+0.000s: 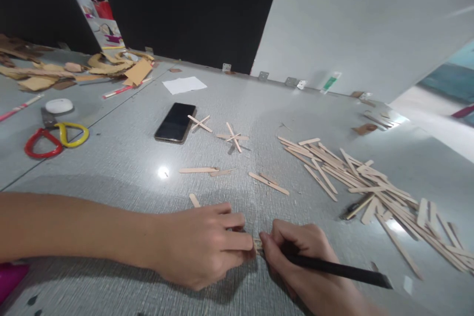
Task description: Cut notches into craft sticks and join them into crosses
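Note:
My left hand (207, 244) rests on the grey table with its fingers bent and pressed together. They pin a small piece of wooden craft stick (257, 245), mostly hidden by the fingertips. Close on its right, my right hand (307, 256) grips a slim black pen-like tool (340, 270). The tool's working tip is covered by my fingers at the stick, so its kind cannot be told. Another craft stick (194, 201) pokes out behind my left hand. Whole and split sticks (198, 170) lie just beyond, along with a stick with a sliver (268, 183).
Crossed sticks (233, 137) lie near a black phone (176, 122). A pile of craft sticks (370, 182) spreads at right. Scissors (55, 138) with red and yellow handles, a white mouse (59, 105) and cardboard scraps (138, 71) are left. Upright panels (192, 10) border the back.

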`<state>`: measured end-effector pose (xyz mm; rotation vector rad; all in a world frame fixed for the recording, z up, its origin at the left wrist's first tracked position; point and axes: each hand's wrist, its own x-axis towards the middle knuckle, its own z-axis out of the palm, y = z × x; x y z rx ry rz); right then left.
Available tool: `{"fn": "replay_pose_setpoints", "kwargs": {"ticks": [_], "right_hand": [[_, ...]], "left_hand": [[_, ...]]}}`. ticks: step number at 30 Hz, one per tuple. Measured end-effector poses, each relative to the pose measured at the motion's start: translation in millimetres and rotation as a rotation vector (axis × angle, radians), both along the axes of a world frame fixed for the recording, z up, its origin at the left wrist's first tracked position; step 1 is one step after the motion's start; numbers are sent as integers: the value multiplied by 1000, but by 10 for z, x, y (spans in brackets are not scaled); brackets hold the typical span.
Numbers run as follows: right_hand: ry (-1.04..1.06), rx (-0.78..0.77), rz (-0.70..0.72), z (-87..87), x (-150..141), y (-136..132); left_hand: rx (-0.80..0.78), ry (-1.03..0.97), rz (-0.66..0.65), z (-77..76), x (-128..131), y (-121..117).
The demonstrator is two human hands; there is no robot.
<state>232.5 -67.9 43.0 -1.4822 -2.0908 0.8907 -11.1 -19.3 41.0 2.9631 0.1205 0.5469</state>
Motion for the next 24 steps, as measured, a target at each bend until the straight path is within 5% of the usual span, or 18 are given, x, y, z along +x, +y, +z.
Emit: {"fn": "replay_pose_setpoints", "kwargs": {"ticks": [16,24], "right_hand": [[-14,40,8,43,-32,2],[178,-190,-24,-15,38,-9]], "left_hand": [[30,-18,15,6,6,-3],[-7,-10,4,-5,1,-19]]}}
